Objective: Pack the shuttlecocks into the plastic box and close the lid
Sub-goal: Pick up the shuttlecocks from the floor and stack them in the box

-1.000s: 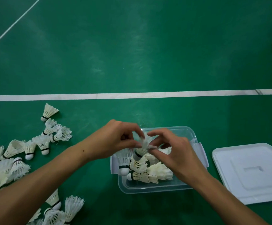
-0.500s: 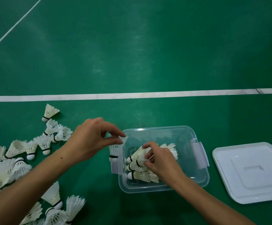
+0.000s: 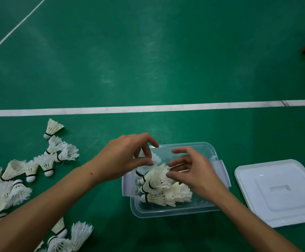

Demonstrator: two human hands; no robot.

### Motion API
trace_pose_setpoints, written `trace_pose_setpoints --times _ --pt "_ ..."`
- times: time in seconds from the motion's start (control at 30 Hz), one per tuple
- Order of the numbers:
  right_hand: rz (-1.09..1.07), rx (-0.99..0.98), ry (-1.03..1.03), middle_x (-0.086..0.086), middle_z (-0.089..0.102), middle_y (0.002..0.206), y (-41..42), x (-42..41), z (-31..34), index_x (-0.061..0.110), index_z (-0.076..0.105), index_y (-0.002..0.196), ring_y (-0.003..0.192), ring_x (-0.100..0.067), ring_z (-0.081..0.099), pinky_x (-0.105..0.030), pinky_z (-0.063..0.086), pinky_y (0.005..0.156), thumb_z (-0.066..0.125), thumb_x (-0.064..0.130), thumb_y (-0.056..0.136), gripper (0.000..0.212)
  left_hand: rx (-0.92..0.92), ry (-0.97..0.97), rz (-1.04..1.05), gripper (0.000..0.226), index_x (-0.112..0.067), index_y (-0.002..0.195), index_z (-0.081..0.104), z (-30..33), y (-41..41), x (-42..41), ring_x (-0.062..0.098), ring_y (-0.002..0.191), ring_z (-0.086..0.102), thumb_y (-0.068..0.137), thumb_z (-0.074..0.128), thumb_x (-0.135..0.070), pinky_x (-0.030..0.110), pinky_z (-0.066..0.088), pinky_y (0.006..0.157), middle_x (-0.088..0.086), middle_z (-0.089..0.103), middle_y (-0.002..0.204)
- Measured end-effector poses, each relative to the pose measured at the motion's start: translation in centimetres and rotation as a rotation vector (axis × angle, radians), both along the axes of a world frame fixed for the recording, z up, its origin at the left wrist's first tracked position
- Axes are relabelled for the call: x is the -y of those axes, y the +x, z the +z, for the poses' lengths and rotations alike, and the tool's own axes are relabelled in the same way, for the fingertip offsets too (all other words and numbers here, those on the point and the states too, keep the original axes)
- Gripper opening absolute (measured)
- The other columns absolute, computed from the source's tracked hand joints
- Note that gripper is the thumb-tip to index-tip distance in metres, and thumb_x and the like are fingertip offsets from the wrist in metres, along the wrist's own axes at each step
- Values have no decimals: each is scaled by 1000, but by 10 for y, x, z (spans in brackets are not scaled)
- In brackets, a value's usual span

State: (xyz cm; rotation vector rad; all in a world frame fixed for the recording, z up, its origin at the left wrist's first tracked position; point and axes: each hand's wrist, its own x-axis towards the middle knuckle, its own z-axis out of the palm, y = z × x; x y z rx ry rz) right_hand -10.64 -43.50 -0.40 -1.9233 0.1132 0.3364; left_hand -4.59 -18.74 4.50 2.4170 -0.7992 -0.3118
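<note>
The green court floor [image 3: 148, 60] carries everything: the white lid [image 3: 279, 191] lies off to my right, well apart from the clear plastic box [image 3: 210, 151], which sits open in front of me. A loose heap of shuttlecocks [image 3: 6, 184] waits on the floor at my left; a few shuttlecocks in the box [image 3: 164, 190] lie nested near its left end. My left hand [image 3: 122, 160] pinches one shuttlecock [image 3: 155, 158] by its feathers over the box's left end; my right hand [image 3: 193, 171] hovers over the packed ones, its grip wide and empty. I judge it best to slide this one cork-first into a skirt, gently, so feathers don't crush
</note>
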Motion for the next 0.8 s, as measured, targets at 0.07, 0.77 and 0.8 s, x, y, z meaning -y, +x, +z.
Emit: trace_pose_setpoints --times 0.07,0.77,0.8 --pt "-25 66 62 5 79 103 4 2 12 31 64 124 97 -12 76 -37 65 84 94 10 74 62 -24 15 -27 42 -43 124 55 -1 4 13 4 82 61 89 77 -47 34 54 75 -28 71 97" --pt "52 150 -354 12 71 90 -12 3 -30 30 58 134 85 0 70 -23 60 82 83 17 89 52 -84 -8 -38 56 -37 131 57 -53 -10 15 1 85 65 83 86 -36 26 58 78 -23 63 118" --pt "71 123 -358 13 71 91 -11 -1 -33 29 57 135 86 0 69 -23 60 83 82 18 90 52 -76 -8 -33 56 -37 131 57 -54 -10 15 0 86 65 83 86 -37 28 59 80 -23 63 118"
